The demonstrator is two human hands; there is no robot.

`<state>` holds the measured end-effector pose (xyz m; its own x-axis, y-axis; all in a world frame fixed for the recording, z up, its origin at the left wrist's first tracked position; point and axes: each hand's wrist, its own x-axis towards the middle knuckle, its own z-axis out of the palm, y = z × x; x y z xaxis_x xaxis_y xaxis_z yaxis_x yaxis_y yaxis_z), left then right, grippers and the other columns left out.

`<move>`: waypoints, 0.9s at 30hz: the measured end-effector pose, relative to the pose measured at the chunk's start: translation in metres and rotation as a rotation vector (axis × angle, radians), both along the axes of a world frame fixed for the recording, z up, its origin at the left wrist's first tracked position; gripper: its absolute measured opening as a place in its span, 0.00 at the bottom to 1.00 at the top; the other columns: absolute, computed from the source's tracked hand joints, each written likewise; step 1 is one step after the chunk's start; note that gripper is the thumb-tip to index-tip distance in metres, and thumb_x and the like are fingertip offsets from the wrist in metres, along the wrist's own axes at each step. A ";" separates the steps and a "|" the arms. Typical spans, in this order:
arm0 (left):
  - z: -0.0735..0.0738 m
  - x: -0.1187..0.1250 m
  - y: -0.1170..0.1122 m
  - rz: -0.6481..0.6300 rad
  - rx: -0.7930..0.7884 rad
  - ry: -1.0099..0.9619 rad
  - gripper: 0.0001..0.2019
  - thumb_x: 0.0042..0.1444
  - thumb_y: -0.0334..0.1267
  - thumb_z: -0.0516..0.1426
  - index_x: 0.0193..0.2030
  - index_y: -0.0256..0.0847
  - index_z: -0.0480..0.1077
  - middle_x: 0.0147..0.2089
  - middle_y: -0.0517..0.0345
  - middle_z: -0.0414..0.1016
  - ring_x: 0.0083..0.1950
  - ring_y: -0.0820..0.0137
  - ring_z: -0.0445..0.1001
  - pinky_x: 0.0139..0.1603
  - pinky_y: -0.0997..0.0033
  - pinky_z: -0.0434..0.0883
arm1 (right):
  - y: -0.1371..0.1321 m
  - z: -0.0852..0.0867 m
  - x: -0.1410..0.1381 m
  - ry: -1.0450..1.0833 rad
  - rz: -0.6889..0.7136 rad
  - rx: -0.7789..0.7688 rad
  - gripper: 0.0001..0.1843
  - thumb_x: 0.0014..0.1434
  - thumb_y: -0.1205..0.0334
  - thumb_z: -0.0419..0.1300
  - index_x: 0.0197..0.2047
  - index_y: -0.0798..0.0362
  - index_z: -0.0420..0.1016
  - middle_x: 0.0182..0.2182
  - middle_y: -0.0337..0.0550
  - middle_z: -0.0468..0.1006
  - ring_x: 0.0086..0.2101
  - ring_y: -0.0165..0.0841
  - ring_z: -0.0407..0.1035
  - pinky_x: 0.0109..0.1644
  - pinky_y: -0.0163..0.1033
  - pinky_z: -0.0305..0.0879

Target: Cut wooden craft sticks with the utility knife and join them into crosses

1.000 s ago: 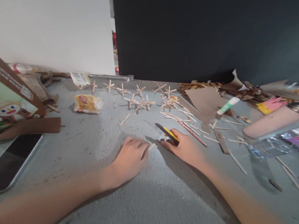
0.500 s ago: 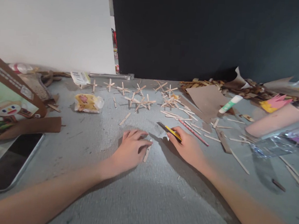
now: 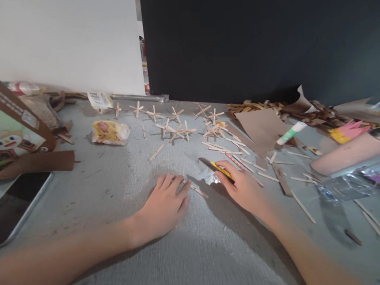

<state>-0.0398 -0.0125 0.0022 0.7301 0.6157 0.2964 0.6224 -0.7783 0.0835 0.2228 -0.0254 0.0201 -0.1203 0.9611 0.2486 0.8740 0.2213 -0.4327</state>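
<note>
My left hand (image 3: 166,204) lies flat on the grey table (image 3: 112,189) with its fingers spread, the fingertips pressing one end of a wooden craft stick (image 3: 198,190). My right hand (image 3: 244,189) is closed round a yellow and black utility knife (image 3: 217,168), whose tip points left toward the stick. Beyond the hands lie several crossed stick stars (image 3: 176,130) and loose sticks (image 3: 229,146). A red pencil (image 3: 236,163) runs just behind my right hand.
A tablet (image 3: 0,214) and a printed cardboard box (image 3: 4,139) sit at the left. A yellow snack packet (image 3: 110,132) lies behind them. Brown cardboard sheets (image 3: 261,126), a glue stick (image 3: 290,133), a pink cylinder (image 3: 348,154) and plastic packaging (image 3: 356,183) crowd the right.
My left hand has flattened and spread its fingers, and the stick under it has turned from near upright to lying sideways toward the knife. My right hand shifted slightly right and nearer with the knife.
</note>
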 end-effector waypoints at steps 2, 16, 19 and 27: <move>0.002 0.001 -0.004 -0.017 0.018 -0.007 0.19 0.71 0.35 0.47 0.63 0.34 0.70 0.59 0.39 0.73 0.60 0.51 0.71 0.59 0.44 0.71 | -0.001 0.002 0.003 -0.046 0.036 0.008 0.18 0.74 0.50 0.49 0.56 0.48 0.74 0.31 0.43 0.82 0.25 0.36 0.73 0.30 0.37 0.60; -0.006 0.002 -0.011 -0.048 -0.032 -0.058 0.20 0.69 0.34 0.49 0.65 0.33 0.67 0.63 0.39 0.74 0.66 0.52 0.72 0.67 0.46 0.71 | -0.012 0.015 0.010 0.016 0.318 -0.132 0.22 0.72 0.62 0.52 0.65 0.42 0.77 0.44 0.44 0.87 0.38 0.34 0.80 0.42 0.37 0.72; -0.005 0.003 -0.008 -0.061 -0.004 -0.043 0.20 0.68 0.32 0.49 0.64 0.30 0.68 0.62 0.38 0.75 0.65 0.52 0.74 0.69 0.45 0.70 | -0.014 0.014 0.010 0.036 0.338 -0.182 0.22 0.73 0.62 0.52 0.64 0.42 0.77 0.44 0.44 0.87 0.39 0.35 0.79 0.44 0.38 0.71; -0.005 0.003 -0.006 -0.079 -0.029 -0.029 0.20 0.68 0.32 0.49 0.64 0.31 0.69 0.61 0.40 0.76 0.65 0.54 0.73 0.72 0.46 0.66 | -0.016 0.013 0.009 -0.006 0.324 -0.202 0.22 0.74 0.60 0.52 0.66 0.41 0.76 0.38 0.43 0.87 0.33 0.34 0.75 0.39 0.37 0.66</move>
<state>-0.0368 -0.0188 -0.0026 0.7680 0.5654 0.3008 0.5563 -0.8216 0.1242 0.2313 -0.0419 0.0329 -0.4266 0.9027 0.0566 0.7753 0.3972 -0.4910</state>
